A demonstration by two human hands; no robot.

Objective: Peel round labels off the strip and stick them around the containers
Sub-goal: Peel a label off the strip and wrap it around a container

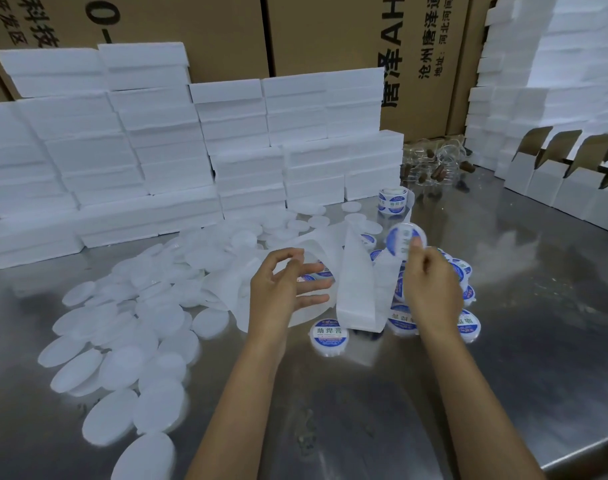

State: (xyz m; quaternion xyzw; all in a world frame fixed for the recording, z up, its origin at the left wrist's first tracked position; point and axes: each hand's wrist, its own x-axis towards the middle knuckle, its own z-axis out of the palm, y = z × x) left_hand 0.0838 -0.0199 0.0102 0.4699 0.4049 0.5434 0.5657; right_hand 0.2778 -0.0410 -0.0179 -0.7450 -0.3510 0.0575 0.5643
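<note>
My right hand (432,289) pinches a round blue-and-white label (405,239) at its edge, lifted above the table. From the label roll (391,201) at the back a white backing strip (356,271) loops down between my hands. My left hand (285,285) hovers with fingers spread and nothing in it, just left of the strip. Several labelled round containers lie near, one (329,336) in front of the strip, others (468,325) behind my right hand. A heap of plain white containers (122,341) covers the table's left side.
The steel table (537,341) has its front edge at lower right. Stacks of white foam boxes (157,150) line the back and left. Folded white cartons (555,188) stand at the right. Clear bags (434,168) lie at the back before brown cardboard boxes (330,29).
</note>
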